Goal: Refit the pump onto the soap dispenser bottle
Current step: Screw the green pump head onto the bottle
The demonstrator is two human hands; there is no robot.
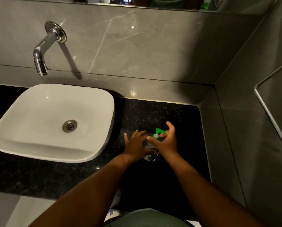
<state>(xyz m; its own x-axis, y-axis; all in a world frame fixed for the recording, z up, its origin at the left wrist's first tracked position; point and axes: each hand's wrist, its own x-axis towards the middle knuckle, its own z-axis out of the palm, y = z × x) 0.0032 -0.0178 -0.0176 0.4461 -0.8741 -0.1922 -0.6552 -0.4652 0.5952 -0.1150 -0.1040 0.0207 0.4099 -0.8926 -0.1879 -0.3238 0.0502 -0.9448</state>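
A clear soap dispenser bottle stands on the black granite counter, to the right of the basin. My left hand wraps its side, fingers spread, thumb on the near face. The green pump sits at the bottle's neck, its spout pointing to the right. My right hand is at the pump's white collar, with thumb and forefinger pinching it and the other fingers raised. Both hands hide most of the bottle.
A white basin with a metal drain sits on the left of the counter, and a chrome wall tap juts out above it. Grey tiled walls close the back and right side. A glass panel edge lies far right.
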